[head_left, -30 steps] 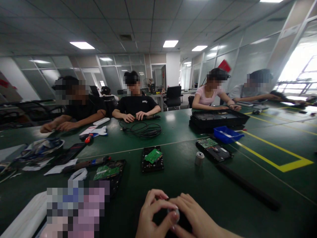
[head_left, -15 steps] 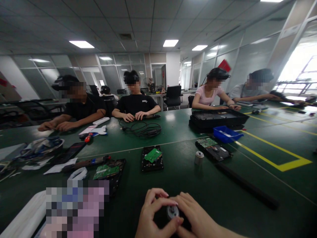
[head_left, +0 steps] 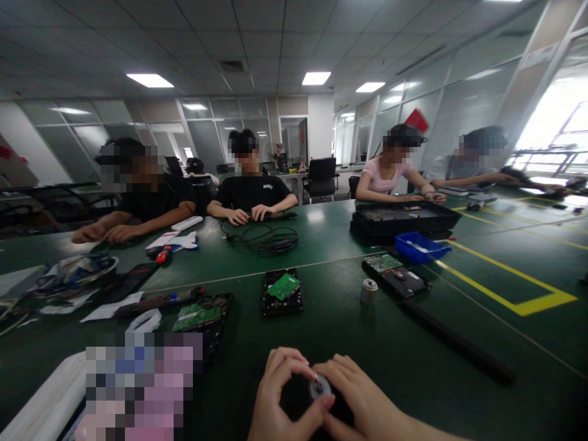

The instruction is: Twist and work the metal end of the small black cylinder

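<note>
At the bottom centre I hold a small motor [head_left: 318, 388], its round grey end with a dark shaft tip facing up. The thumb and forefinger of my left hand [head_left: 281, 397] pinch at this end, with a gap inside the curled fingers. My right hand [head_left: 362, 395] is wrapped round the motor from the right, and its fingers hide most of the body. A similar silver motor [head_left: 369, 292] stands upright on the green table [head_left: 331, 334], beyond my hands and to the right.
Hard drives with green circuit boards lie ahead [head_left: 283, 294], at left [head_left: 202, 321] and at right [head_left: 397, 275]. A black bar [head_left: 459, 343] lies at right near a blue tray [head_left: 420, 248]. An electric screwdriver [head_left: 160, 302] rests at left. Several people sit across the table.
My left thumb and fingertips have shifted slightly on the motor's upper end, the thumb drawing a little left. The motor stays in both hands; things on the table have not moved.
</note>
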Demonstrator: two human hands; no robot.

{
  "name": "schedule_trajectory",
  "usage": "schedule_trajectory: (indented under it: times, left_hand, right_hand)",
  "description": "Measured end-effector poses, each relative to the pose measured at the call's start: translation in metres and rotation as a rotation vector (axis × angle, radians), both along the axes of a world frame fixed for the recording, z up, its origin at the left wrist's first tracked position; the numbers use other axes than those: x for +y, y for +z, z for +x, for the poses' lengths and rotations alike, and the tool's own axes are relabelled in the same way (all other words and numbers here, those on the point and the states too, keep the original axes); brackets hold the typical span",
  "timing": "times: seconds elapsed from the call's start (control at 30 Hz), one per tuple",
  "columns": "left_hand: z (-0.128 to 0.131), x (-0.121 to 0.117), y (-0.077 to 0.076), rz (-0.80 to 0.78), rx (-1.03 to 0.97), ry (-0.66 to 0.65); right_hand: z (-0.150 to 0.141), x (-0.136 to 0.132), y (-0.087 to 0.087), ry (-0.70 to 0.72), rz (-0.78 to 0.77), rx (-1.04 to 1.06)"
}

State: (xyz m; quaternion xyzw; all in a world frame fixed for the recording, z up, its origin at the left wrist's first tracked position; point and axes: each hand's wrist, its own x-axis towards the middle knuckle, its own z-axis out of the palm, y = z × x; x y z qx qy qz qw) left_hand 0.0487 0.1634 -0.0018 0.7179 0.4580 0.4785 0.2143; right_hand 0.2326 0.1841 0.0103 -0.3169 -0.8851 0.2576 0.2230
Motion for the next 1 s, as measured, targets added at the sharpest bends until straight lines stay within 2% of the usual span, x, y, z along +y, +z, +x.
schedule_trajectory:
  times: [0.37, 0.67, 0.87, 1.0]
  left_hand:
    - [0.000, -0.001, 0.004, -0.026, 0.033, -0.050]
    - [-0.005, 0.000, -0.003, 0.198, 0.040, -0.003]
    - [-0.006, 0.001, -0.002, 0.205, 0.152, 0.021]
    - [-0.004, 0.000, 0.000, 0.210, 0.231, 0.040]
  right_hand:
    - [-0.001, 0.002, -0.010, -0.018, 0.011, 0.008]
    - [-0.001, 0.004, -0.017, -0.017, 0.028, -0.005]
    - [0.000, 0.003, -0.019, -0.051, 0.016, -0.038]
    - [0.000, 0.002, -0.015, -0.025, 0.024, -0.031]
